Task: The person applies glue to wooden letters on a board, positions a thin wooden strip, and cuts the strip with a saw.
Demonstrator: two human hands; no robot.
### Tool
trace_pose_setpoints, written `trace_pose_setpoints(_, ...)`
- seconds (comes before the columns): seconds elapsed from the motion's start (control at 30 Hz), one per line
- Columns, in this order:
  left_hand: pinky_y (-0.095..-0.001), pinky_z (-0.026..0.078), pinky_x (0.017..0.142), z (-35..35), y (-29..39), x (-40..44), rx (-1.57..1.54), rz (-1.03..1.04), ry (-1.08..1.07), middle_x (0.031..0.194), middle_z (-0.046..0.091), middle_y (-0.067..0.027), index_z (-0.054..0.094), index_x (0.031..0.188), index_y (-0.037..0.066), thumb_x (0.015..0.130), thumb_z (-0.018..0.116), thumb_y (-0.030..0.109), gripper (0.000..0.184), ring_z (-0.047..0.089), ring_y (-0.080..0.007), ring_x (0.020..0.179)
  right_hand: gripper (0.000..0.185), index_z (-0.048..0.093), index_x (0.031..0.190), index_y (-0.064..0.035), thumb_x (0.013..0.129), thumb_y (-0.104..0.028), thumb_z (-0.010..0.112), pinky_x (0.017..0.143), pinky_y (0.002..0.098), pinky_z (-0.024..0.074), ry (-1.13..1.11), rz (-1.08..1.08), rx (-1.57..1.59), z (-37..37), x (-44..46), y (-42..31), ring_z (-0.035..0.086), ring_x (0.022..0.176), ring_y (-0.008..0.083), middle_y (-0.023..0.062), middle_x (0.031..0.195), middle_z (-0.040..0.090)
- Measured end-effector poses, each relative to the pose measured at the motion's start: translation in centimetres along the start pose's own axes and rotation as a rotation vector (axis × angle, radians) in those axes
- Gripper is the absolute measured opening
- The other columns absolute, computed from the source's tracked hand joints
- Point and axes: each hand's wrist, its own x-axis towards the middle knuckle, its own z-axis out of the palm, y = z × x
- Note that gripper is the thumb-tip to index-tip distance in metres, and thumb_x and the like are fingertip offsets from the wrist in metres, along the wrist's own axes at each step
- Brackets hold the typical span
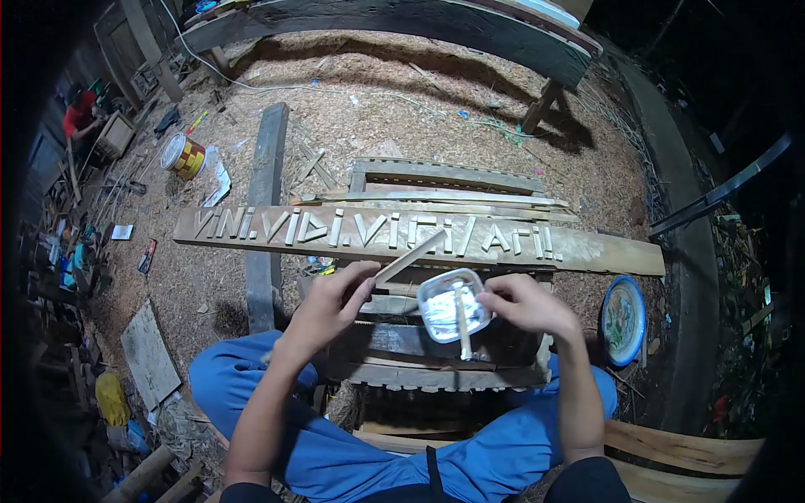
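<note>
My left hand (334, 300) is closed around one end of a thin flat wooden strip (411, 256), which slants up and to the right. The fingertips of my right hand (532, 306) pinch the right rim of a small plastic tub (425, 323) containing a shiny white substance. Across the tub lies a narrow stick (462, 314), its lower end sticking out over the near rim. Just beyond both hands is a long wooden board (599, 251) bearing raised letters made of pale wood pieces. The tip of the strip overlaps the board's lettering in view.
A slatted wooden support (377, 339) stands under the work, before my crossed legs. A blue-rimmed basin (643, 323) sits at right, a paint bucket (183, 157) at left. A dark beam (267, 151) runs beneath the board. A person in red (80, 116) is far left.
</note>
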Motion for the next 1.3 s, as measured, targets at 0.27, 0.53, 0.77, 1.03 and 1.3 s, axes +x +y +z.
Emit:
trace_pose_setpoints(0.27,-0.0274,0.054,0.065,0.0,-0.5,0.5,-0.138,-0.083,0.065,0.083,0.073,-0.0076,0.063,0.134,0.004,0.102,0.061,0.007,0.032,0.067,-0.0085,0.072,0.037,0.071,0.094,0.0041,0.102,-0.031,0.061,0.062,0.0377,0.0470,0.053,-0.011,-0.061,3.1,2.9,-1.3,0.058,0.064,0.0161,0.0128,0.070,0.065)
trace_pose_setpoints(0.53,-0.0312,0.053,0.062,-0.2,-0.1,0.4,-0.130,-0.096,0.155,0.078,0.072,-0.0112,0.062,0.133,0.003,0.100,0.064,0.009,0.033,0.067,-0.0130,0.065,0.036,0.073,0.090,0.0027,0.101,-0.030,0.060,0.063,0.0420,0.0494,0.124,0.002,-0.066,6.0,4.3,-2.9,0.066,0.063,0.0284,0.0179,0.072,0.069)
trace_pose_setpoints(0.77,-0.0262,0.052,0.061,-0.3,-0.3,0.4,-0.177,-0.070,0.144,0.080,0.074,-0.0066,0.060,0.138,0.006,0.101,0.064,0.009,0.038,0.066,-0.0064,0.070,0.035,0.076,0.087,-0.0007,0.099,-0.031,0.063,0.081,0.0454,0.0432,0.272,-0.018,-0.305,8.5,4.8,-3.0,0.063,0.085,0.0369,0.0218,0.077,0.067)
trace_pose_setpoints(1.03,-0.0293,0.057,0.069,0.0,0.6,0.3,-0.251,-0.003,0.092,0.095,0.076,-0.0103,0.059,0.138,0.006,0.099,0.065,0.005,0.040,0.073,-0.0117,0.081,0.028,0.076,0.094,-0.0023,0.098,-0.028,0.066,0.077,0.0481,0.0464,0.358,-0.039,-0.436,6.4,4.1,-4.9,0.063,0.079,0.0374,0.0200,0.078,0.068)
trace_pose_setpoints(1.3,-0.0281,0.055,0.068,1.5,1.7,0.8,-0.239,0.009,0.034,0.094,0.073,-0.0093,0.058,0.140,0.004,0.099,0.065,0.006,0.041,0.068,-0.0079,0.078,0.024,0.072,0.115,-0.0017,0.104,-0.021,0.063,0.076,0.0312,0.0525,0.380,-0.169,0.133,5.7,3.8,-6.2,0.066,0.084,0.0165,0.0132,0.092,0.072)
